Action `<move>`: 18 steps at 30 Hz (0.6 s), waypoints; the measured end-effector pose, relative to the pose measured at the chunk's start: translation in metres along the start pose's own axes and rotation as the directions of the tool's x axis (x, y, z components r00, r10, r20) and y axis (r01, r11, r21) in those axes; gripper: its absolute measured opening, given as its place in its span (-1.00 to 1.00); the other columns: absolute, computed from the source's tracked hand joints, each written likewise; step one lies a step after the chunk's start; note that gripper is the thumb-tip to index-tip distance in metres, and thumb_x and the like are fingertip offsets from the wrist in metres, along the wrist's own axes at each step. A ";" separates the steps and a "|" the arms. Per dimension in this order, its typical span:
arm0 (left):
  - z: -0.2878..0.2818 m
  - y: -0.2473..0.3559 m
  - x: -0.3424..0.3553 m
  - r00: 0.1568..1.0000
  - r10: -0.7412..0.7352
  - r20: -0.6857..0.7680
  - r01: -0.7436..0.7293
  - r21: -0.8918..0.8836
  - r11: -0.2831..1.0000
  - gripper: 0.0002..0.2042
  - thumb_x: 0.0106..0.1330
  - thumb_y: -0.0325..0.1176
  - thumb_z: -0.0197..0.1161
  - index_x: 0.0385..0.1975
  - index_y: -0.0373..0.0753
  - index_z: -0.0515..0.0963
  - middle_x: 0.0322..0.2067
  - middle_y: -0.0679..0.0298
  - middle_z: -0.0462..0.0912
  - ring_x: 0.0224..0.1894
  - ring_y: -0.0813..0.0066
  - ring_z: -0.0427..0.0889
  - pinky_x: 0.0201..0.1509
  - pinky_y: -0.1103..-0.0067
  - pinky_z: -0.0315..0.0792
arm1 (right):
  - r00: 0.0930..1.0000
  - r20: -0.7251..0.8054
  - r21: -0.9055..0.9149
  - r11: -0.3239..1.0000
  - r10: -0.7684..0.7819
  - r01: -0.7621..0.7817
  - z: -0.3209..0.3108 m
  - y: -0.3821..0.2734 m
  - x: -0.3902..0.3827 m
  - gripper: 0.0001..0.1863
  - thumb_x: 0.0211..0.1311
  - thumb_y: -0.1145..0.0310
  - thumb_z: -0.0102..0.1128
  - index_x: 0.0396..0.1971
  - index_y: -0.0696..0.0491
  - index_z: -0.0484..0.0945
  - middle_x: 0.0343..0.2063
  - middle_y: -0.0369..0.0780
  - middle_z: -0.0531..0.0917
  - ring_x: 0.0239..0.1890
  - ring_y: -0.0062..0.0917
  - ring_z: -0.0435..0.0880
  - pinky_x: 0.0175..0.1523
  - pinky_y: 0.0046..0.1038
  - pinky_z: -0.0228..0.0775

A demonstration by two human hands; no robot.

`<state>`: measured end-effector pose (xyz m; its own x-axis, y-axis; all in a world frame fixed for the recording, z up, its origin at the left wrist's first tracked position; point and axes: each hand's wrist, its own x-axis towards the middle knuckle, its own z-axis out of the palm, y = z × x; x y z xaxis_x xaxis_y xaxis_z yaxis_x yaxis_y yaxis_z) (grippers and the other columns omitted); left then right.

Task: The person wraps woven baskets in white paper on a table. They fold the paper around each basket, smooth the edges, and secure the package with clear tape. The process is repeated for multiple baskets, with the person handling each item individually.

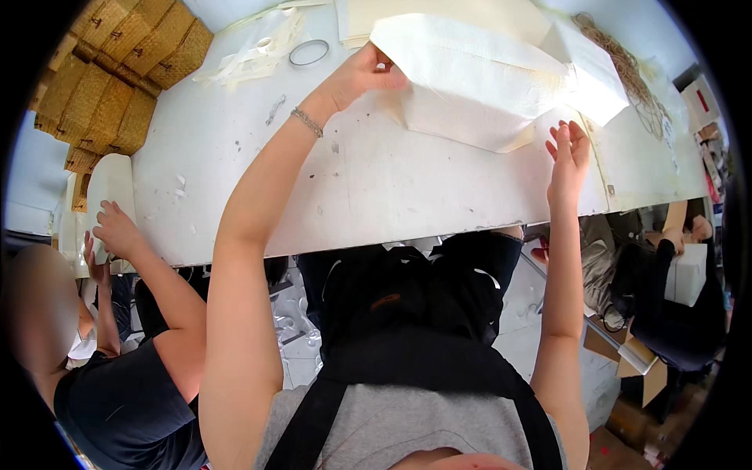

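Observation:
A large white sheet [478,86], like stiff cloth or paper, stands folded into a box-like shape over the far side of the table. My left hand [364,77] pinches its left edge between thumb and fingers. Beyond its right end juts an angled white panel [591,74]; whether the two are one piece I cannot tell. My right hand [569,153] is raised just below that end, palm up with fingers apart and lightly curled, holding nothing.
The white table [258,180] carries a tape ring [309,52], pale strips [262,47], cream sheets [356,23] and tangled twine [619,59]. Woven boxes [117,70] are stacked at far left. A co-worker [133,399] at left handles a white curved piece [112,184]; another person [674,305] sits at right.

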<state>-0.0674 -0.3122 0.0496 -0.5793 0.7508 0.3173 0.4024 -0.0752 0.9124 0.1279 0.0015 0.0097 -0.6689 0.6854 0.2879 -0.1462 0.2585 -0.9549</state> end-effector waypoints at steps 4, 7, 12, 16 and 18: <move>0.038 0.035 -0.045 0.939 0.252 0.234 -0.298 0.186 0.936 -0.47 0.09 -0.30 0.46 0.08 -0.29 0.48 -0.07 0.22 0.62 0.02 0.34 0.56 0.20 0.42 0.39 | 0.986 -0.061 -0.118 0.982 -0.157 0.149 -0.009 -0.018 -0.021 -0.49 0.50 0.15 0.00 0.17 0.28 0.30 0.17 -0.07 0.44 0.15 -0.37 0.53 0.16 -0.35 0.46; 0.079 0.063 -0.079 0.915 0.242 0.323 -0.325 0.233 0.917 -0.62 0.08 -0.42 0.38 -0.06 -0.29 0.56 -0.17 0.16 0.65 -0.13 0.24 0.63 0.07 0.39 0.50 | 0.952 -0.072 -0.103 0.952 -0.296 0.288 -0.011 -0.034 -0.033 -0.50 0.52 0.15 -0.05 0.18 0.28 0.28 0.18 -0.06 0.41 0.17 -0.34 0.51 0.17 -0.33 0.45; 0.102 0.038 -0.094 0.616 0.784 -0.079 -0.429 0.801 0.417 -0.51 -0.12 -0.35 0.63 -0.18 -0.30 0.54 -0.33 0.24 0.67 -0.36 0.26 0.62 -0.28 0.50 0.49 | 0.862 -0.046 -0.244 0.843 -0.504 0.480 -0.014 -0.033 -0.087 -0.42 0.52 0.19 -0.08 0.30 0.29 0.05 0.30 0.02 0.22 0.32 -0.17 0.35 0.31 -0.21 0.33; 0.117 0.028 -0.074 0.638 0.634 -0.437 -0.064 0.791 0.609 -0.40 -0.06 -0.38 0.56 0.02 -0.34 0.44 -0.30 0.14 0.63 -0.31 0.09 0.60 -0.23 0.38 0.49 | 0.860 0.093 -0.385 0.779 -0.501 0.495 0.018 -0.039 -0.155 0.26 -0.02 0.22 0.55 0.42 0.25 -0.30 0.38 0.11 0.04 0.42 -0.03 0.09 0.44 0.00 -0.05; 0.128 0.029 -0.071 0.817 0.167 -0.552 0.150 0.483 0.862 -0.36 0.02 -0.39 0.50 0.14 -0.33 0.39 -0.11 0.00 0.61 -0.12 -0.08 0.59 -0.04 0.28 0.48 | 0.924 0.071 -0.368 0.851 -0.377 0.375 0.051 -0.036 -0.153 0.32 -0.07 0.29 0.58 0.41 0.28 -0.38 0.32 0.16 0.09 0.39 -0.07 0.11 0.43 -0.09 -0.02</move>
<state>0.0757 -0.2834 0.0202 -0.7974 0.2381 0.5545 0.6025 0.3652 0.7096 0.1980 -0.1477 -0.0035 -0.6146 0.4872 0.6203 -0.1071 0.7276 -0.6776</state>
